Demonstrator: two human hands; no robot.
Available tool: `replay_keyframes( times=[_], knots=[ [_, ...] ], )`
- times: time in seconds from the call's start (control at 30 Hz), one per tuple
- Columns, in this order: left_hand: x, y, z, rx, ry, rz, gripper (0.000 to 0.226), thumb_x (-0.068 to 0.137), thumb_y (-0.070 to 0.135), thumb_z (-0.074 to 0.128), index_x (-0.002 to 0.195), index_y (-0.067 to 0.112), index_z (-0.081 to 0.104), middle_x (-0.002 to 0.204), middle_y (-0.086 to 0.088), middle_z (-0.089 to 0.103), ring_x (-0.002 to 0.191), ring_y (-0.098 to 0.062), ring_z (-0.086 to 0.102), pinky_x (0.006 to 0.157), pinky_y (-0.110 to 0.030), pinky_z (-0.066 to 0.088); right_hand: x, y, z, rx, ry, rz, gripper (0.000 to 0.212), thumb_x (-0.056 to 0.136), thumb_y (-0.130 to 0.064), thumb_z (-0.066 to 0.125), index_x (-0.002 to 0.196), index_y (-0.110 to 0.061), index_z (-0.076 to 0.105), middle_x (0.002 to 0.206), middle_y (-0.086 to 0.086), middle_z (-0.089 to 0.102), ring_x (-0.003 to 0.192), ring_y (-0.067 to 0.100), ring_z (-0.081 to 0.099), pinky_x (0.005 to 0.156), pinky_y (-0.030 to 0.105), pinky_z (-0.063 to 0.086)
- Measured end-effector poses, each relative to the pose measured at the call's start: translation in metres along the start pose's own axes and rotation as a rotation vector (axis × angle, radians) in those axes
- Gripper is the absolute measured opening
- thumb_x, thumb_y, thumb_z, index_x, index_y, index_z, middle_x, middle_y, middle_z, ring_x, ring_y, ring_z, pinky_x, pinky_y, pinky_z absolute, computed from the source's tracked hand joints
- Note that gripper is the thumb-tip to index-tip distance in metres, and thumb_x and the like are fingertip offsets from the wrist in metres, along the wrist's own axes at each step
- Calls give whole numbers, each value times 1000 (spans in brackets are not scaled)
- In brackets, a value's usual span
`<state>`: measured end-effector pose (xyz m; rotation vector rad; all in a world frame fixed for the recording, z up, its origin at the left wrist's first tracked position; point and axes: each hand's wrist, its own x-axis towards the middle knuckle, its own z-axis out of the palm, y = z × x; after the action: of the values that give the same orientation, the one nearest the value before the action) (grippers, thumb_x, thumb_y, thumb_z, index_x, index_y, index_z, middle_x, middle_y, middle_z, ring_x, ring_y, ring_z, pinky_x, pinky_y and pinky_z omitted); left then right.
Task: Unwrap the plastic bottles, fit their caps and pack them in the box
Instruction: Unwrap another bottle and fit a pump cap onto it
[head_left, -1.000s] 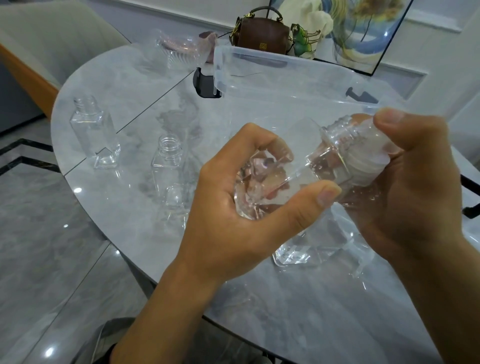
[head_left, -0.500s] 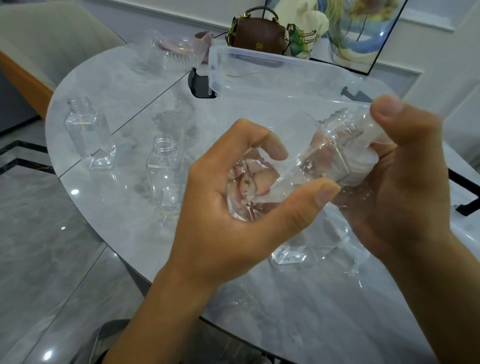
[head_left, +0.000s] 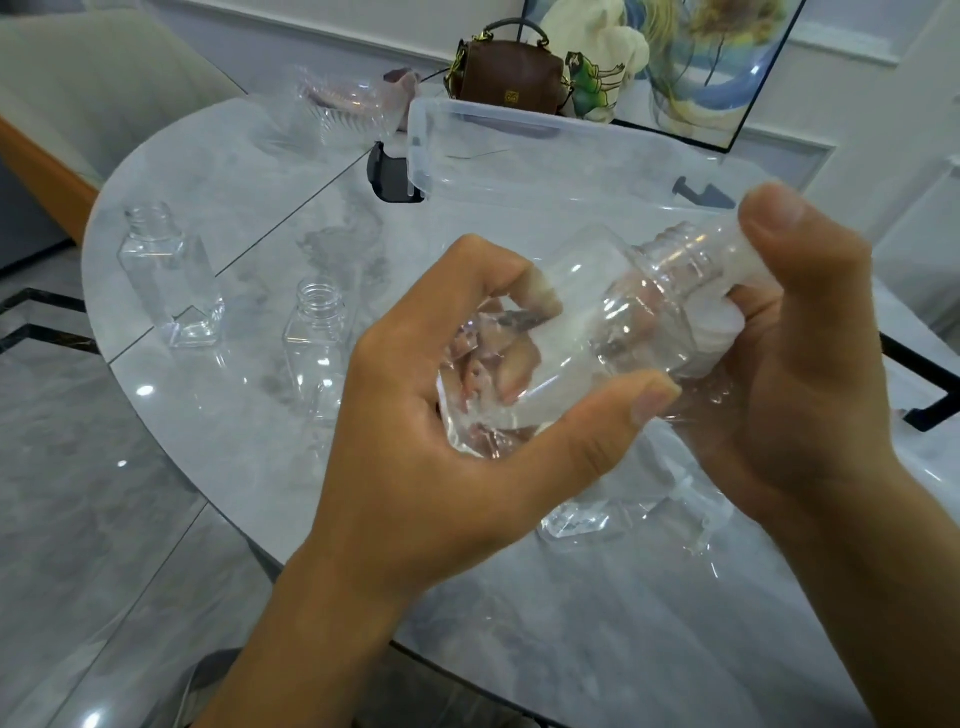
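Observation:
My left hand (head_left: 441, 457) grips the body of a clear plastic bottle (head_left: 597, 332) held tilted above the table, neck pointing up and right. My right hand (head_left: 810, 374) holds the wrap and a white cap (head_left: 719, 319) at the bottle's threaded neck, thumb on top. Two uncapped clear square bottles stand on the table to the left, one (head_left: 169, 283) far left and one (head_left: 314, 345) nearer my hands. Another clear bottle (head_left: 576, 519) lies on the table under my hands, partly hidden. The clear plastic box (head_left: 519, 150) stands behind my hands.
The marble table (head_left: 519, 623) has its curved front edge on the left, with tiled floor beyond. Crumpled clear packaging (head_left: 343, 109) lies at the back. A brown handbag (head_left: 509, 78) and a framed picture (head_left: 717, 67) sit behind the box.
The bottle has slid a little further out of the wrap toward my left hand, showing more of the threaded neck. Both hands have stayed in nearly the same place.

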<state>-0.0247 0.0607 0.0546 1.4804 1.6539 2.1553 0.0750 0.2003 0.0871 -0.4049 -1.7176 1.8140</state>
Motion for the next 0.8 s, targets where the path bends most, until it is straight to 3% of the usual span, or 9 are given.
replay_keyframes(
  times=[0.07, 0.2, 0.37, 0.43, 0.53, 0.67, 0.8],
  knots=[
    [-1, 4, 0, 13, 5, 3, 45, 78, 39, 80, 98, 4, 60, 71, -7, 60, 59, -25, 61, 51, -24, 50, 0, -1, 2, 18, -27, -8, 57, 58, -59, 79, 92, -15, 66, 74, -4, 72, 75, 15, 71, 70, 31, 52],
    [-1, 3, 0, 45, -6, 22, 44, 79, 38, 80, 97, 4, 59, 65, -11, 55, 54, -28, 55, 48, -32, 47, 1, -2, 3, 96, -38, -13, 45, 63, -53, 74, 85, -14, 65, 69, -3, 66, 71, 13, 68, 65, 26, 53],
    [0, -1, 3, -17, -7, -31, 43, 80, 36, 83, 95, 4, 59, 70, -7, 59, 58, -19, 61, 53, -25, 52, 2, -2, 1, 84, 31, -25, 29, 54, -43, 76, 68, -21, 63, 63, -5, 57, 60, 13, 58, 60, 31, 45],
    [2, -4, 4, -36, -17, -51, 41, 83, 33, 84, 95, 4, 58, 73, 0, 61, 61, -9, 61, 56, -18, 50, 3, -2, 1, 75, 17, -39, 15, 66, -36, 66, 56, -25, 63, 58, -7, 54, 55, 12, 53, 59, 30, 40],
    [2, -7, 3, -60, -39, -55, 40, 81, 32, 80, 96, 2, 58, 72, 3, 61, 59, -3, 62, 56, -12, 47, 2, -3, 2, 35, 8, -33, 35, 78, -28, 46, 48, -27, 63, 54, -9, 55, 51, 10, 51, 60, 32, 34],
    [2, -6, 4, -51, -14, -46, 45, 82, 36, 83, 98, 2, 59, 70, -9, 56, 54, -20, 56, 50, -19, 46, 2, -1, 1, 72, 42, -25, 15, 65, -37, 63, 55, -28, 65, 59, -8, 57, 57, 13, 55, 66, 35, 39],
    [1, -3, 3, -43, -13, -15, 43, 78, 37, 77, 97, 3, 60, 74, -13, 58, 60, -22, 59, 55, -17, 48, 1, 1, -1, 37, 73, -19, 37, 56, -55, 64, 76, -24, 64, 65, -9, 64, 67, 13, 63, 71, 37, 42]
  ],
)
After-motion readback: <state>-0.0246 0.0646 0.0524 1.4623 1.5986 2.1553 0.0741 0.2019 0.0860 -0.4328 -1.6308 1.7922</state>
